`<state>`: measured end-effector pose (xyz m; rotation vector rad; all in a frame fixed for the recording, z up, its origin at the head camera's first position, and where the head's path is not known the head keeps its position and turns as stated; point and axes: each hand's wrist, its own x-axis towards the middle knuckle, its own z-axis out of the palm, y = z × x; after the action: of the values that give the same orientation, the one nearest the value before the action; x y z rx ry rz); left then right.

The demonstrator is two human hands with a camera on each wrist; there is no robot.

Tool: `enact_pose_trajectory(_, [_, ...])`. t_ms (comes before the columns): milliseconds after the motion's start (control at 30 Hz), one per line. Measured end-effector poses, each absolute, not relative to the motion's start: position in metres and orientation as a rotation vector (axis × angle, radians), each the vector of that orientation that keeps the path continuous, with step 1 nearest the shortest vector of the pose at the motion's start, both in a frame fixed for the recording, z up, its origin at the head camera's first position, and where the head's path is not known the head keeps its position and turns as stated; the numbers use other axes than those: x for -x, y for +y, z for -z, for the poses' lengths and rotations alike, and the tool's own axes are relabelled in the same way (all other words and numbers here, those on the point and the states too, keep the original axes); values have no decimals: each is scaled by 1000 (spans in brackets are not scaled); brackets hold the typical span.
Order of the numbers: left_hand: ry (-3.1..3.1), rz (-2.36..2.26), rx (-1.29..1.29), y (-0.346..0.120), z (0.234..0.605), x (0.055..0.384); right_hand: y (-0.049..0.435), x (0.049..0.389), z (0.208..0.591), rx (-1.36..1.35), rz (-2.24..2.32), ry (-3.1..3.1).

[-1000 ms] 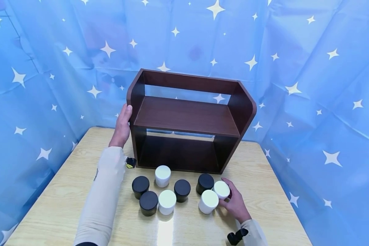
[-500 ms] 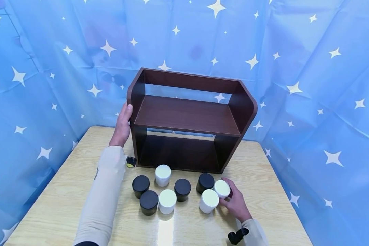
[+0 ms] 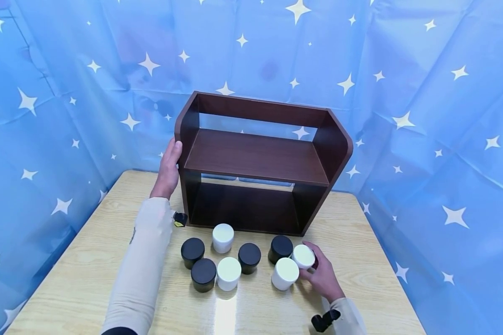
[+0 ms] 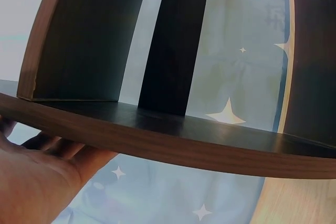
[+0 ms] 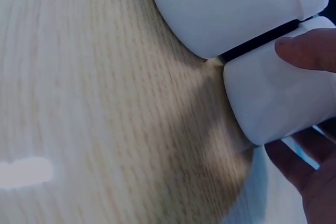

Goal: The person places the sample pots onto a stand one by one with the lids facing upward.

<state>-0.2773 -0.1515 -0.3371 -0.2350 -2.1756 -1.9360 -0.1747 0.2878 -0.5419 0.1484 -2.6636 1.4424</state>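
In the head view my left hand (image 3: 166, 171) touches the outer left side of a dark brown two-tier shelf (image 3: 255, 153). The left wrist view shows its fingers (image 4: 94, 158) against the outside of the side panel (image 4: 157, 142); the fingertips are hidden behind it. At the right, my right hand (image 3: 322, 275) holds a small white jar (image 3: 303, 256) between thumb and fingers. That jar (image 5: 273, 87) stands on the table beside another white jar (image 3: 285, 273), with a black jar (image 3: 280, 249) just behind them.
Several more jars stand before the shelf: black jars (image 3: 192, 252) (image 3: 203, 274) (image 3: 249, 257) and white jars (image 3: 223, 238) (image 3: 228, 273). The wooden table (image 3: 88, 260) ends at a blue star-patterned curtain (image 3: 268, 56) behind the shelf and at both sides.
The head view has shifted very slightly. Both hands, the shelf and the jars keep their places relative to one another.
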Motion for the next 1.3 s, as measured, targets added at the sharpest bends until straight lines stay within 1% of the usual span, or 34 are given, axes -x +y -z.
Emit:
enact_pose_trajectory(167, [-2192,1937,223,-152,337,277,288,176,539,-145,-1428,-2677])
enact_pose_trajectory(400, [-2186,1932,194,-160,359,301,289,178,534,-179,-1441,-2654])
enact_pose_trajectory(533, [-2191,1931,184,-159,357,299,291,180,532,-204,-1422,-2641])
enact_pose_trajectory(833, [-2208,1936,188,-151,338,280,294,181,526,-248,-1373,-2635])
enact_pose_trajectory(1000, [-2213,1944,181,-151,337,280,294,180,522,-285,-1366,-2603])
enact_pose_trajectory(1300, [-2215,1953,165,-153,339,283,291,181,516,-275,-1400,-2620])
